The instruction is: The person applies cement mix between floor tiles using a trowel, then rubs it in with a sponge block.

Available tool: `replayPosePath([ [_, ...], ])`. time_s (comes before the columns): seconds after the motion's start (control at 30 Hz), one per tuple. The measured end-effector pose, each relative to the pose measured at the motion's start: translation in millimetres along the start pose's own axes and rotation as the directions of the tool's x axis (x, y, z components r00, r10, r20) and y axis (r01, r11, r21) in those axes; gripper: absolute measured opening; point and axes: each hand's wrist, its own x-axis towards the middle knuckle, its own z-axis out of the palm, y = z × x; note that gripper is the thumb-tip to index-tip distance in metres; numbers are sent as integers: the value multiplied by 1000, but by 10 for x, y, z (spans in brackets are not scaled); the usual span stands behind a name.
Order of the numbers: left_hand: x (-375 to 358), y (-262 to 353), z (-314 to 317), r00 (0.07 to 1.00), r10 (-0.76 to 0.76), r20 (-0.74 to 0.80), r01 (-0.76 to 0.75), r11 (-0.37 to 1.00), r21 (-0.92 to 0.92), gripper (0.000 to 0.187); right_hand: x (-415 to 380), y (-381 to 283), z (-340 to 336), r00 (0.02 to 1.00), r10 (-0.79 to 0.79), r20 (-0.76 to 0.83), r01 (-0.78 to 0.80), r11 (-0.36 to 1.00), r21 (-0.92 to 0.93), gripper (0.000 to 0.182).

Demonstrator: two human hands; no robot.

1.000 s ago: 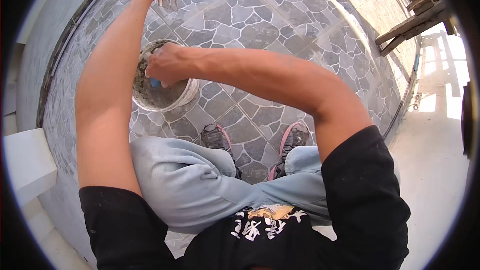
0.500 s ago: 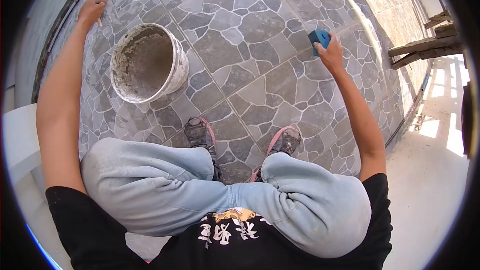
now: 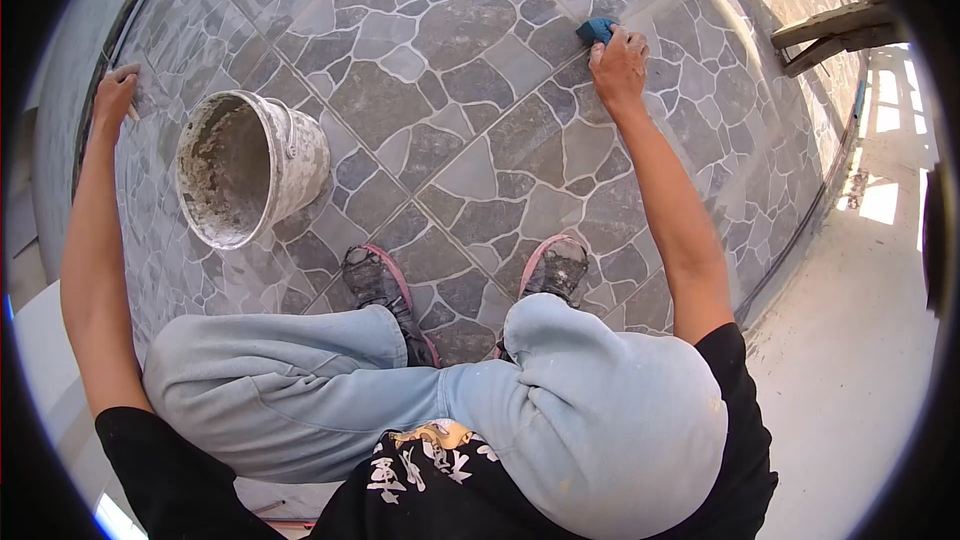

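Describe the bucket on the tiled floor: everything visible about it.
The bucket is a round, pale pail, probably plastic, its outside speckled and smeared with grey. The inner wall is crusted with dried grey mortar-like residue; whether anything loose lies at the bottom cannot be told. A thin wire handle hangs against its side. It appears to stand on the stone-patterned tile floor, its mouth facing the camera. Nothing touches it: the left hand rests on the floor beyond it, and the left shoe is apart, to its lower right.
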Motion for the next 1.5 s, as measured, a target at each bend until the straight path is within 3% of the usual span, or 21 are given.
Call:
replayPosePath([
  [0.1,65,7,84,999,-41,34,41,999,3,37,-322,-463,-51,990,-47,132,25,986,165,44],
  [0.17,86,126,113,995,-78,55,77,997,21,37,-1016,-1232,-242,940,-304,155,228,899,375,47],
  [0.23,93,300,84,999,49,14,-51,995,91,37,-1590,-1697,-447,722,-667,181,389,609,692,36],
  [0.33,193,233,81,994,109,-24,-104,982,158,37,-1191,-1303,-341,668,-738,92,482,525,701,36],
  [0.37,141,261,55,994,112,-17,-108,981,159,37,-855,-929,-153,787,-606,115,451,692,563,35],
  [0.43,-99,202,-57,996,-42,-73,47,997,63,37,-51,-181,-7,981,-150,120,138,985,105,34],
  [0.5,-211,-68,-62,993,-19,-113,25,999,48,38,461,350,-40,992,126,-8,-125,979,-158,44],
  [0.57,-349,-180,-121,993,-104,-54,103,994,-24,39,645,294,-235,997,-22,-77,21,1000,-4,47],
  [0.63,-452,-273,-116,991,-121,-60,117,992,-53,39,379,-262,-524,969,-231,87,218,966,137,49],
  [0.7,-507,-294,-85,987,-150,-49,145,985,-99,39,-181,-800,-702,822,-507,258,338,800,496,53],
  [0.77,-566,-291,-25,988,-136,-79,132,990,-55,39,-808,-1155,-827,448,-849,281,451,486,748,51],
  [0.83,-525,-132,-121,988,-96,-118,94,995,-16,39,-1207,-1389,-659,147,-971,191,496,239,835,46],
  [0.9,-534,66,-144,992,-103,-71,101,994,-34,38,-1031,-1732,-327,239,-959,154,516,260,817,42],
  [1.07,-286,385,-86,997,-79,-25,79,997,-4,36,-52,-2824,523,675,-738,21,597,563,572,39],
  [1.2,-147,393,-40,997,25,-73,-20,997,78,35,-567,-2488,74,545,-827,141,570,489,660,33],
  [1.3,-193,146,17,989,-88,-115,89,996,6,35,-1439,-1827,-411,292,-953,80,541,234,808,31],
  [1.37,-226,109,30,987,-138,-81,143,988,57,35,-1190,-1649,-449,311,-936,166,503,310,807,30],
  [1.4,-210,105,45,989,-126,-81,130,990,54,35,-892,-1579,-247,460,-876,147,495,391,776,29],
  [1.43,-184,107,73,992,-96,-80,102,992,78,35,-475,-1423,12,605,-768,212,515,580,632,29],
  [1.47,-181,98,94,995,-64,-74,72,992,105,35,-34,-1169,322,835,-526,163,394,777,491,31],
  [1.5,-169,49,99,996,-50,-74,57,993,105,35,462,-908,402,951,-263,160,220,944,248,32],
])
